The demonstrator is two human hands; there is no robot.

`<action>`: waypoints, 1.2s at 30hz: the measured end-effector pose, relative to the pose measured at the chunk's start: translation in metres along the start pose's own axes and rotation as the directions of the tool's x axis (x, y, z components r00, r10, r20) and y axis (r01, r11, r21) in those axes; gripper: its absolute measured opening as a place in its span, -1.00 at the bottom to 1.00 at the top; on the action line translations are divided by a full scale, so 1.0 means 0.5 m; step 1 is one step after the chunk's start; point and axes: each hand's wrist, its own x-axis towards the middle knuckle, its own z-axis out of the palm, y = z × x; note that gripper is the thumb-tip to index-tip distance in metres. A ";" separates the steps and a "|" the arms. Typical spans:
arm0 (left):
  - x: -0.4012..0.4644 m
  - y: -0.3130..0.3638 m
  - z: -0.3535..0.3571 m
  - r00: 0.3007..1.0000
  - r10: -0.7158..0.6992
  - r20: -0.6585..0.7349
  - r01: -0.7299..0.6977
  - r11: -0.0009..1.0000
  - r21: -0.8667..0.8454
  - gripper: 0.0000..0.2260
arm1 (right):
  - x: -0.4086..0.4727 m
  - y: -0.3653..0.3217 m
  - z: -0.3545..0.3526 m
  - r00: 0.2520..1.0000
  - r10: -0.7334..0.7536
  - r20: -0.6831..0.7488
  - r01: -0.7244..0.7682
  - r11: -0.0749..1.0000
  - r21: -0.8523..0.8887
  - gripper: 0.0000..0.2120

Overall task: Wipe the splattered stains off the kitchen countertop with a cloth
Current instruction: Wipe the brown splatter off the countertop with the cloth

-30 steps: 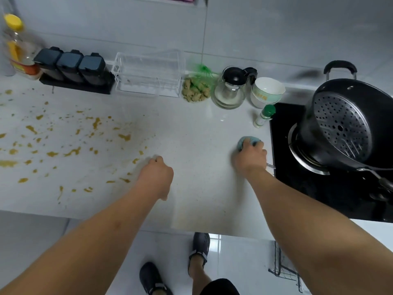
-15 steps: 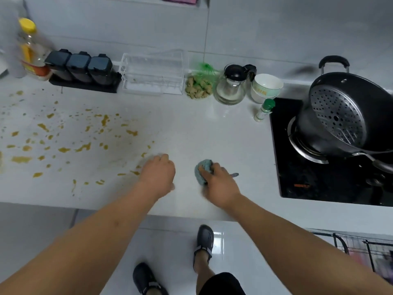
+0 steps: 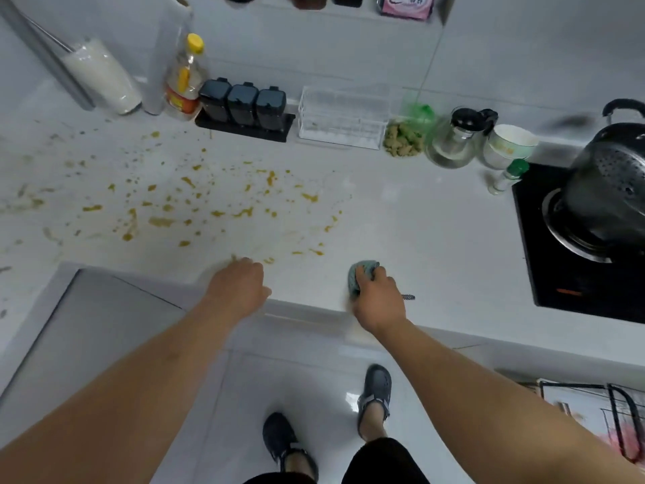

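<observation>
White stone desk (image 3: 419,232), yellow-brown stains (image 3: 216,204) across its left half. Black hob (image 3: 572,274) at right carries a pot (image 3: 614,200). Back row: oil bottle (image 3: 185,82), spice jars (image 3: 242,103), clear rack (image 3: 343,117), glass jug (image 3: 453,141), bowl (image 3: 509,146). Right hand (image 3: 378,302) grips the cloth (image 3: 361,274) at the front edge, right of the stains. Left hand (image 3: 237,286) curled, holding nothing, beside the nearest stains.

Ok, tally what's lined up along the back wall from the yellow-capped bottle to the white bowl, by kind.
Yellow-capped bottle: 1
Black seasoning jars: 3
Clear plastic rack: 1
Green bag of ginger: 1
Glass pitcher: 1
White bowl: 1
Total: 8
</observation>
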 end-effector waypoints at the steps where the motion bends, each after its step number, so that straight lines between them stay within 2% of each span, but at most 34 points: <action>1: -0.004 -0.021 0.001 1.000 -0.017 0.021 0.017 1.000 0.011 -0.67 | -0.005 -0.031 0.008 1.000 -0.026 0.010 0.026 1.000 -0.001 -0.48; 5: -0.027 -0.092 0.013 0.994 -0.093 0.065 0.093 0.996 -0.003 -0.64 | -0.015 -0.132 0.029 0.977 -0.198 0.083 0.200 0.979 -0.024 -0.41; 8: -0.027 -0.125 0.017 0.980 -0.162 0.112 0.171 0.982 -0.078 -0.59 | -0.003 -0.124 0.016 0.954 -0.275 0.122 0.280 0.960 -0.026 -0.38; 10: -0.020 -0.148 0.016 0.966 -0.216 0.138 0.236 0.960 -0.149 -0.48 | 0.011 -0.087 0.002 0.976 -0.197 0.091 0.200 0.979 -0.025 -0.42; 13: -0.010 -0.179 0.011 0.943 -0.290 0.161 0.318 0.929 -0.189 -0.23 | 0.032 -0.024 -0.020 0.998 0.060 0.013 -0.060 0.997 0.041 -0.53; 16: 0.006 -0.192 0.015 0.945 -0.275 0.176 0.304 0.938 -0.169 -0.22 | 0.058 -0.002 -0.028 0.973 0.229 -0.010 -0.227 0.970 0.091 -0.60; 19: 0.020 -0.174 0.024 0.945 -0.257 0.203 0.284 0.952 -0.116 -0.19 | 0.088 -0.033 -0.025 0.964 0.266 -0.030 -0.263 0.962 0.070 -0.56; 24: 0.033 -0.141 0.051 0.899 -0.373 0.228 0.379 0.925 0.018 0.12 | 0.134 -0.128 -0.010 0.994 0.110 -0.014 -0.108 0.991 0.076 -0.52; 26: 0.044 -0.143 0.052 0.911 -0.355 0.211 0.354 0.934 0.046 0.07 | 0.144 -0.166 0.001 0.999 0.032 0.000 -0.032 0.998 0.050 -0.48; 28: 0.054 -0.151 0.041 0.938 -0.285 0.196 0.285 0.958 0.027 -0.14 | 0.144 -0.200 0.013 0.999 -0.044 0.023 0.044 0.999 0.024 -0.46; 30: 0.061 -0.152 0.025 0.937 -0.285 0.200 0.297 0.954 -0.032 -0.27 | 0.132 -0.223 0.028 0.987 -0.154 0.052 0.155 0.988 -0.007 -0.46; 33: 0.067 -0.135 0.014 0.922 -0.321 0.216 0.337 0.940 -0.041 -0.23 | 0.119 -0.210 0.027 0.954 -0.289 0.078 0.292 0.956 -0.026 -0.45; 36: 0.070 -0.127 0.027 0.919 -0.345 0.190 0.358 0.933 -0.037 -0.10 | 0.131 -0.151 0.007 0.955 -0.287 0.074 0.290 0.957 -0.025 -0.44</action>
